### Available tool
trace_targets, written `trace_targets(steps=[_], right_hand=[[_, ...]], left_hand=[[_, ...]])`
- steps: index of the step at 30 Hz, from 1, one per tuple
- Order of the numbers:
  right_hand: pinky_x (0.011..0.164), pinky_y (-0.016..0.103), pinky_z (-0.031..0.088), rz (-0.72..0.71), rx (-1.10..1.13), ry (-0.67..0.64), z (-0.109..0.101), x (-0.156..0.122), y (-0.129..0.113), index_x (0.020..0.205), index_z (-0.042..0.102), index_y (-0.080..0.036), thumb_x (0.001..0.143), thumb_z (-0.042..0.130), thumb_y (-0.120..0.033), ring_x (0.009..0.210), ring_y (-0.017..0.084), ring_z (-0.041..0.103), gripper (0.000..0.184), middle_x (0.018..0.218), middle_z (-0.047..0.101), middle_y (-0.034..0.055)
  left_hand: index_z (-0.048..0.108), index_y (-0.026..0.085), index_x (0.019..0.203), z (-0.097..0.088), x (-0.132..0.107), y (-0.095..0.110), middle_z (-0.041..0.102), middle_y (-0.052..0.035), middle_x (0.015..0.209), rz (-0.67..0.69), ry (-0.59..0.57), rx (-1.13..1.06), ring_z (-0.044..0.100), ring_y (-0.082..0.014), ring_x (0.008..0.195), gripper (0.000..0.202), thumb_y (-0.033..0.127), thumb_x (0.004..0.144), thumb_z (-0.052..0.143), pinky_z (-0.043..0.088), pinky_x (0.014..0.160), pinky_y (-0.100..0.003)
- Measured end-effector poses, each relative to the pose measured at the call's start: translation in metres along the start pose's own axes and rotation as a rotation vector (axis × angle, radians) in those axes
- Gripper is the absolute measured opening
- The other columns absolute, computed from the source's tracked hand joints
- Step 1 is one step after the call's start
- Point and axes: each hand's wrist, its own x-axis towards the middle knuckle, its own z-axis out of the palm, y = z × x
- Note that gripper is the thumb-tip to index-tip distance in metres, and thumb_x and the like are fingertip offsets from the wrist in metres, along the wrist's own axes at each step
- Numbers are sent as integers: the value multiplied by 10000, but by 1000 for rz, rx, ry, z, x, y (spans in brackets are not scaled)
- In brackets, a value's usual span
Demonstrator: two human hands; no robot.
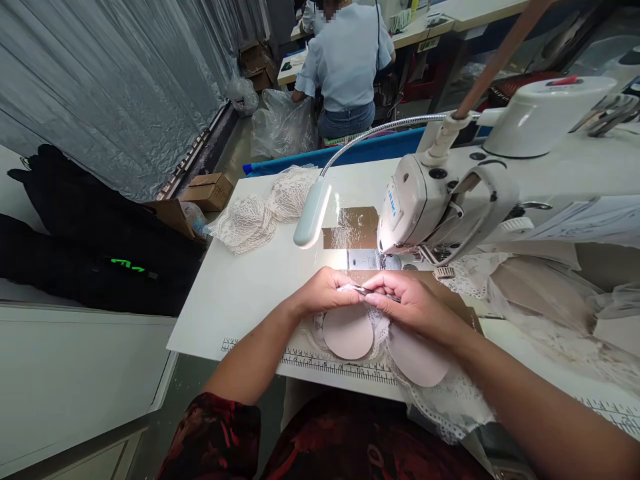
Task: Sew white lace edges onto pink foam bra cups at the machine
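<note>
My left hand [326,291] pinches the upper edge of a white lace bra [381,331] just in front of the sewing machine's needle area. My right hand [411,301] is closed round a slim dark metal tool [361,289], perhaps tweezers or thread snips; its tip meets the fabric at my left fingertips. Two smooth pale pink cups [349,335] show on the bra, the right one partly under my right hand. Lace from the bra hangs over the table's front edge. The sewing machine [407,200] stands directly beyond my hands.
More lace pieces [250,223] lie at the table's back left. A lamp head [313,213] on a bendy neck hangs over the table [210,313]. Lace and beige fabric [545,290] are heaped at the right. Another person [347,60] sits beyond a blue edge strip.
</note>
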Motion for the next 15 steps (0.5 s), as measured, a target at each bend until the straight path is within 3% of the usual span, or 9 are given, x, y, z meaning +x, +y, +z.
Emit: trace_targets(steps=[4,7,12,15], right_hand=[[711,337,461,-3,-25,24,2,1,2,848,671,-223,842,549,-408,817,197,597,222,878,677,40],[685,333,461,5,10,67,4,2,8,830,656,-217,842,555,-408,785,193,600,216,843,672,40],[769,324,488,36,222,9,8,3,13,1041,598,-235,802,622,-377,907,194,616,279,993,663,35],[678,306,457,36,80,4,5,2,9,853,622,-210,836,566,-382,786,177,573,181,832,622,21]], left_hand=[[592,106,588,1,-1,2,388,40,556,-20,2,0,351,-74,569,351,412,678,737,251,530,-220],[619,107,613,3,1,1,432,34,563,-9,6,2,382,-81,575,346,423,679,743,278,535,-219],[646,108,684,2,2,-2,572,-2,689,39,10,-19,511,-110,679,354,454,736,695,391,639,-222],[642,112,745,-7,-2,0,538,12,678,20,-49,63,478,-93,639,348,451,716,715,367,588,-208]])
